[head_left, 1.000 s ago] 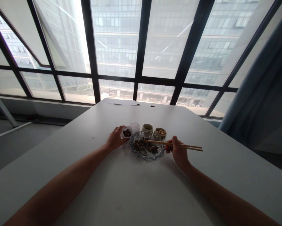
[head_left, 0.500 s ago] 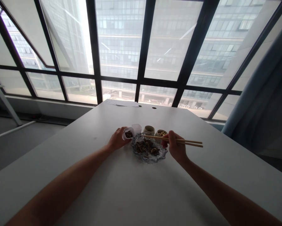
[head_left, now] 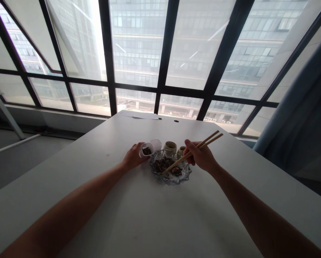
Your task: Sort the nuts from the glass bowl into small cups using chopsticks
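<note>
My left hand (head_left: pixel 134 156) is closed around a small clear plastic container (head_left: pixel 142 152), tilted toward the glass bowl, with dark slender pieces inside. A pair of wooden chopsticks (head_left: pixel 202 145) is gripped in my right hand (head_left: pixel 202 156). Their tips point down into the scalloped glass bowl (head_left: pixel 187 176), among dark, elongated pieces (head_left: pixel 161 165) that look like sunflower seeds. Whether the tips pinch a piece is too small to tell. Just behind the bowl stands a small pale round jar (head_left: pixel 170 146). Another jar (head_left: pixel 181 149) is partly hidden by my right hand.
A second translucent plastic container or lid (head_left: pixel 156 144) stands beside the held one. Everything rests on a long white table (head_left: pixel 155 215). Paper sheets (head_left: pixel 141 115) lie at its far end, near dark round holes. Large windows rise beyond, and a blue-grey curtain (head_left: pixel 291 118) hangs at the right.
The chopsticks have swung from nearly level above the bowl's back rim to steeply slanted, tips down in the bowl. My right hand has turned and covers more of the right jar.
</note>
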A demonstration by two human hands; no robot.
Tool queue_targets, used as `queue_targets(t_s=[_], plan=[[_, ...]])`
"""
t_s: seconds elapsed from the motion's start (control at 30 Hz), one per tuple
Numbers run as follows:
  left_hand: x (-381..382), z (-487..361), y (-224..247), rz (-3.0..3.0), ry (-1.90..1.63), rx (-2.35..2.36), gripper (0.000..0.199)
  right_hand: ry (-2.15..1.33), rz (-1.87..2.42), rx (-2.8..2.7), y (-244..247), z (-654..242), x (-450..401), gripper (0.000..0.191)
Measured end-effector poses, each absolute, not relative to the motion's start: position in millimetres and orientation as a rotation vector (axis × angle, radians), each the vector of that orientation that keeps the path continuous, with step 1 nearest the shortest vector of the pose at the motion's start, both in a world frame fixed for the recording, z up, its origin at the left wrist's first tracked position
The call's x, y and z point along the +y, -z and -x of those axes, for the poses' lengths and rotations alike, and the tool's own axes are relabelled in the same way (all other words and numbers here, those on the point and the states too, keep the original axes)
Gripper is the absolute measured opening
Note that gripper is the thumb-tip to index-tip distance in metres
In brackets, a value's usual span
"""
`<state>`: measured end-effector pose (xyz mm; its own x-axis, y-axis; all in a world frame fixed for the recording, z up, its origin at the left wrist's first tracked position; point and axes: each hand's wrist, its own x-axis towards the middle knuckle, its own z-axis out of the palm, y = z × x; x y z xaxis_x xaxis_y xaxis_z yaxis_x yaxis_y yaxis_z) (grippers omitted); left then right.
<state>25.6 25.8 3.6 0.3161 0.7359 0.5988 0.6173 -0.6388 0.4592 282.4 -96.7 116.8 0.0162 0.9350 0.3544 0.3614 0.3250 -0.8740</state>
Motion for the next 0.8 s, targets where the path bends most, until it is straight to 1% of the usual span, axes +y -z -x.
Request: queue_targets(t_s=[0.13, 0.27, 0.43, 0.63, 0.8], plan=[[24.2, -25.3, -4.5, -2.419, -1.210, 1.283, 0.060, -0.802, 1.261, -1.660, -104.0, -284.3, -103.3, 0.066], [26.1, -25.1, -2.0, -2.408, -1.230, 1.296, 0.061, -0.648, 1.198, -1.641, -89.1, -282.2, -98.8, 0.062], [28.4, -24.5, 0.0, -2.401, -1.245, 1.279, 0.060, -0.481, 1.145, -1.520, -85.5, -288.2, -98.0, 0.058], [28.2, -23.8, 0.3, -2.397, -1.244, 1.284, 0.061, -0.507, 1.097, -1.741, -82.4, -288.3, -99.4, 0.054], [27.8, -24.2, -0.4, -2.404, -1.238, 1.282, 0.058, -0.580, 1.098, -1.669, -80.6, -283.8, -99.3, 0.054]])
